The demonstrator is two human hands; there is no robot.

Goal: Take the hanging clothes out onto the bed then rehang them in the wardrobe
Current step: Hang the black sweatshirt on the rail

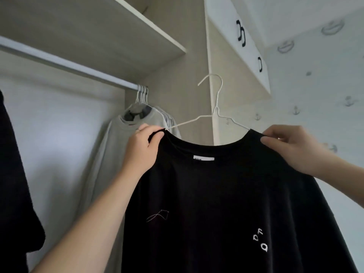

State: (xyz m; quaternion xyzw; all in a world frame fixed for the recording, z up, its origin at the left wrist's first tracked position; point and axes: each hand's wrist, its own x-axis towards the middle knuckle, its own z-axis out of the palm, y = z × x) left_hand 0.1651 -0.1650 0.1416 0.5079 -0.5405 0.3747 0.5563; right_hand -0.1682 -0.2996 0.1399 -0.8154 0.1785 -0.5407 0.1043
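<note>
The black shirt, centre frame, is pinched at each shoulder in the curled fingers of the left hand and right hand, seemingly so the hanger sits level, hook free for the rail, upper left.

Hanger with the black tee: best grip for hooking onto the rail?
Probably the twisted neck of the hanger, just under its hook, taken from the near side. It stands upright and bare above the tee collar, and gripping there leaves the hook free for the rail. The left hand and right hand only pinch the tee's shoulders.
</note>
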